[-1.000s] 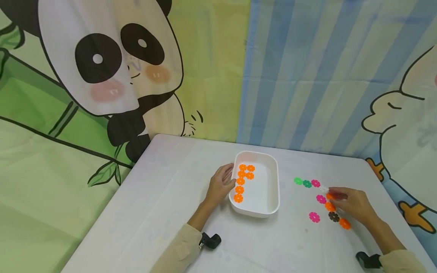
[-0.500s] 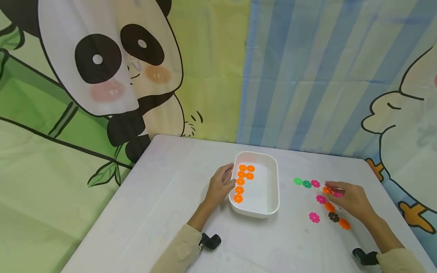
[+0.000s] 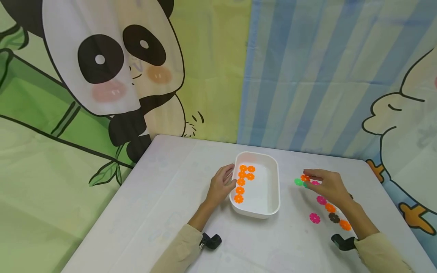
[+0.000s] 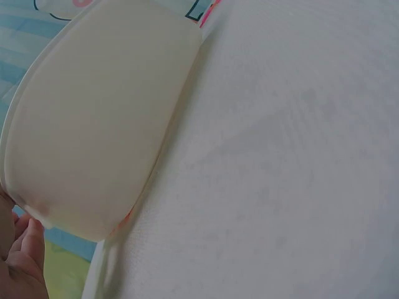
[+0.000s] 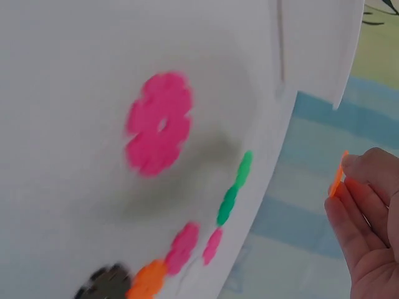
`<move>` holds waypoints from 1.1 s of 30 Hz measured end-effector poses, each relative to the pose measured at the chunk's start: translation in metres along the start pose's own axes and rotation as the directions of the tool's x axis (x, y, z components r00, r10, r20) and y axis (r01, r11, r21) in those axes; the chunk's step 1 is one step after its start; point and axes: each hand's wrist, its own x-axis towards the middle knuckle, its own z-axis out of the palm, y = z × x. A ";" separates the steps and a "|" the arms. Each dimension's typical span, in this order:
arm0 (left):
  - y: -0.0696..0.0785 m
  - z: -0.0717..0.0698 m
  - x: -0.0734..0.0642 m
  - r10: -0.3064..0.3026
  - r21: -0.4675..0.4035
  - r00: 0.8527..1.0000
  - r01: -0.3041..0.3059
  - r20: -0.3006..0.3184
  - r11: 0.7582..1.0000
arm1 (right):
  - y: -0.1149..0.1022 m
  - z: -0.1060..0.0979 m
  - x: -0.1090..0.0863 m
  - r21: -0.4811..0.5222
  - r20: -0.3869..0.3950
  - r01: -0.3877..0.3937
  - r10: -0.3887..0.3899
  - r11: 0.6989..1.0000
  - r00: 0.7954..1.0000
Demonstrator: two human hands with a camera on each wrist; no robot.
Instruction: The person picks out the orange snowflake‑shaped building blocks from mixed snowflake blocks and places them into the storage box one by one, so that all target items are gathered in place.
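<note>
My left hand (image 3: 220, 184) holds the left side of a white plastic tray (image 3: 277, 185), thumb at the rim. In the left wrist view, the tray's outer wall (image 4: 106, 112) fills the upper left, with part of the hand (image 4: 25, 255) at its end. Several orange flower-shaped discs (image 3: 241, 182) lie inside along the tray's left side. Right of the tray, my right hand (image 3: 329, 185) pinches another orange flower-shaped disc (image 5: 338, 177) between thumb and fingers, raised above the table. Beneath that hand are a light green disc (image 3: 298, 182) and partly covered dark green and pink ones.
More discs lie on the white table (image 3: 191, 159) at the right: a pink disc (image 3: 315, 218), another pink disc (image 3: 321, 200), an orange disc (image 3: 330, 207), a black disc (image 3: 334, 218) and an orange one near the right wrist. A striped curtain (image 3: 307, 76) hangs behind the table.
My right hand has picked up an orange disc from the group at the right and moved it left, towards the tray. The left hand and tray stay in place.
</note>
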 end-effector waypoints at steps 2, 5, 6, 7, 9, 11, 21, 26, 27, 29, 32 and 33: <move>-0.001 0.000 0.000 0.001 0.004 1.000 -0.001 -0.002 1.000 | -0.007 0.004 0.007 0.028 -0.007 0.034 -0.033 0.999 0.999; -0.001 0.000 0.000 0.005 0.004 1.000 -0.005 -0.004 1.000 | -0.018 0.011 0.019 0.057 -0.022 0.090 -0.088 0.994 0.996; 0.000 0.000 0.000 0.005 0.004 1.000 -0.005 -0.004 1.000 | -0.022 0.013 0.022 0.072 -0.022 0.106 -0.105 0.992 0.994; 0.002 0.000 0.000 0.005 0.002 1.000 -0.005 -0.004 1.000 | -0.027 0.016 0.026 0.085 -0.022 0.118 -0.117 0.989 0.993; 0.007 0.000 -0.001 0.011 -0.007 1.000 -0.011 -0.002 1.000 | -0.036 0.021 0.032 0.109 -0.018 0.133 -0.132 0.985 0.991; 0.016 0.000 -0.001 0.013 -0.012 1.000 -0.013 0.004 1.000 | -0.045 0.027 0.038 0.132 -0.006 0.136 -0.136 0.982 0.991; 0.037 -0.002 -0.004 -0.003 -0.029 1.000 0.004 0.031 1.000 | -0.082 0.064 0.056 0.194 0.077 0.093 -0.110 0.977 0.991; 0.036 -0.002 -0.004 -0.002 -0.018 1.000 0.002 0.029 1.000 | -0.093 0.082 0.058 0.192 0.116 0.095 -0.119 0.977 0.986; 0.036 -0.002 -0.004 -0.002 -0.017 1.000 0.003 0.027 1.000 | -0.095 0.086 0.058 0.191 0.124 0.095 -0.120 0.977 0.985; 0.035 -0.002 -0.004 -0.008 -0.019 1.000 0.009 0.021 1.000 | -0.100 0.092 0.059 0.194 0.138 0.093 -0.121 0.977 0.983; 0.025 0.000 -0.002 -0.020 -0.008 1.000 0.020 0.005 1.000 | -0.105 0.100 0.061 0.194 0.159 0.099 -0.131 0.976 0.978; 0.025 -0.001 -0.002 -0.026 -0.008 1.000 0.026 0.006 1.000 | -0.106 0.103 0.061 0.193 0.163 0.107 -0.139 0.975 0.977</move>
